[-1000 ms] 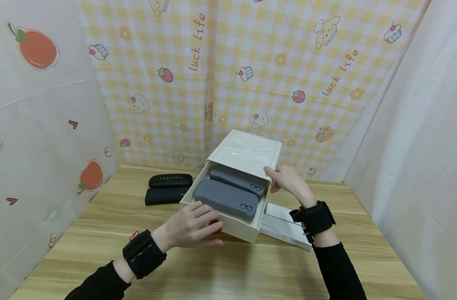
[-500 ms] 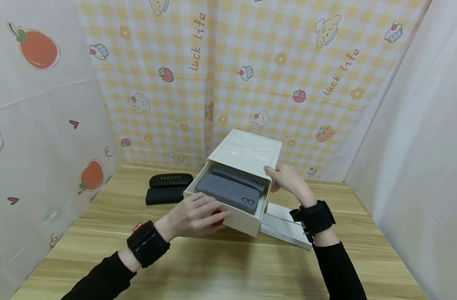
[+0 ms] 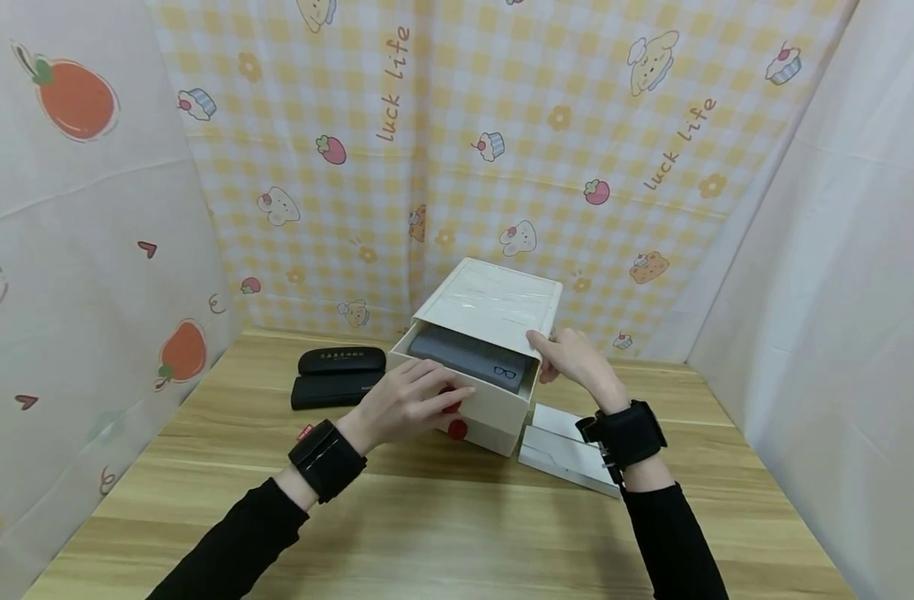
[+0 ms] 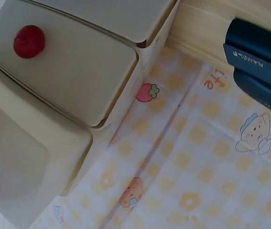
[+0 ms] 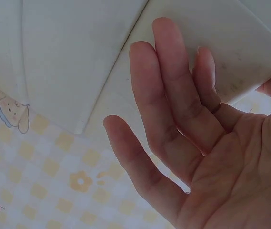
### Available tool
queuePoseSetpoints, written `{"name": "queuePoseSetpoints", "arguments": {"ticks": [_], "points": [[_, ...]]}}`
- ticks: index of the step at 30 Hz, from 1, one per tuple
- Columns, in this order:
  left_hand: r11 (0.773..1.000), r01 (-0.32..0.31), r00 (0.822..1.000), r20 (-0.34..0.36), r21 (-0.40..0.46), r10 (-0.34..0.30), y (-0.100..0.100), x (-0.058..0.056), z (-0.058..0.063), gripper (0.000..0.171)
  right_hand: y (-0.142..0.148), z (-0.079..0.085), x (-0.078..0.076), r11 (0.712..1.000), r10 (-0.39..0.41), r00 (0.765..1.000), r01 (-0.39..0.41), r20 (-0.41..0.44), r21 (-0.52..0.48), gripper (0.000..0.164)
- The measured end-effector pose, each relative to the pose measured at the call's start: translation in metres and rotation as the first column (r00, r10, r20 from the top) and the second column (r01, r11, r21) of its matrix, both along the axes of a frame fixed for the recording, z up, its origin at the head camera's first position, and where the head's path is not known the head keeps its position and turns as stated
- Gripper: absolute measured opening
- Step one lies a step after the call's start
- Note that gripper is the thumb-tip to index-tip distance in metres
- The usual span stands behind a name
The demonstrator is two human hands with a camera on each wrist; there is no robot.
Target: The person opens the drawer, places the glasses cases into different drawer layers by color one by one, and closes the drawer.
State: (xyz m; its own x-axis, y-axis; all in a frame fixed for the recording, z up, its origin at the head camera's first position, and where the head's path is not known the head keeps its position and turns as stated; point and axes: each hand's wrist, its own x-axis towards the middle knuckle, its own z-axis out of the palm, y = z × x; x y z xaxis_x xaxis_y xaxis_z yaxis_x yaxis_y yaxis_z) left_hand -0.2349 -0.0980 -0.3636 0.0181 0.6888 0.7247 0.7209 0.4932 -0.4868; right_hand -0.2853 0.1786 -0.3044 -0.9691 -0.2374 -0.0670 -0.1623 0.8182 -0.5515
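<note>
A small white drawer cabinet [image 3: 494,300] stands near the back of the table, its top drawer [image 3: 494,400] partly pulled out. Inside that drawer lies a grey glasses case [image 3: 467,358] with a spectacles print. My left hand [image 3: 404,404] pinches the red knob of this drawer between thumb and fingers. Below it, the red knob [image 3: 457,429] of a lower drawer shows, and the left wrist view has a red knob [image 4: 29,41] too. My right hand [image 3: 576,362] rests at the cabinet's right side, thumb on the top edge; its fingers [image 5: 147,90] lie loosely extended along the side wall.
Black glasses cases [image 3: 340,387] lie left of the cabinet. To its right are flat white pieces [image 3: 565,458] on the wooden table [image 3: 442,542]. Patterned curtains [image 3: 457,183] hang behind and at both sides.
The top drawer has slid inward with my left hand, which moved up and to the right. One of the two grey cases has gone out of sight. My right hand has stayed put.
</note>
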Motion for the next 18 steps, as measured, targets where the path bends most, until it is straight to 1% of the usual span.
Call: {"name": "queuePoseSetpoints", "arguments": {"ticks": [4, 10, 14, 18], "points": [[0.999, -0.001, 1.0, 0.023, 0.036, 0.0, 0.005, -0.007, -0.004, 0.048, 0.0, 0.0, 0.001, 1.0, -0.012, 1.0, 0.012, 0.007, -0.006, 0.062], [0.997, -0.003, 0.999, 0.045, 0.083, -0.001, 0.01, -0.014, -0.01, 0.048, -0.001, -0.001, 0.002, 0.999, -0.028, 1.0, 0.028, 0.007, -0.02, 0.063], [0.996, -0.001, 0.996, 0.086, 0.094, -0.007, 0.012, -0.019, -0.012, 0.047, -0.001, 0.0, 0.003, 0.999, -0.029, 1.0, 0.029, -0.004, -0.024, 0.063], [0.992, 0.004, 0.988, 0.152, 0.123, -0.023, 0.015, -0.026, -0.012, 0.045, -0.003, 0.0, 0.003, 0.999, -0.032, 0.999, 0.031, -0.012, -0.031, 0.062]]}}
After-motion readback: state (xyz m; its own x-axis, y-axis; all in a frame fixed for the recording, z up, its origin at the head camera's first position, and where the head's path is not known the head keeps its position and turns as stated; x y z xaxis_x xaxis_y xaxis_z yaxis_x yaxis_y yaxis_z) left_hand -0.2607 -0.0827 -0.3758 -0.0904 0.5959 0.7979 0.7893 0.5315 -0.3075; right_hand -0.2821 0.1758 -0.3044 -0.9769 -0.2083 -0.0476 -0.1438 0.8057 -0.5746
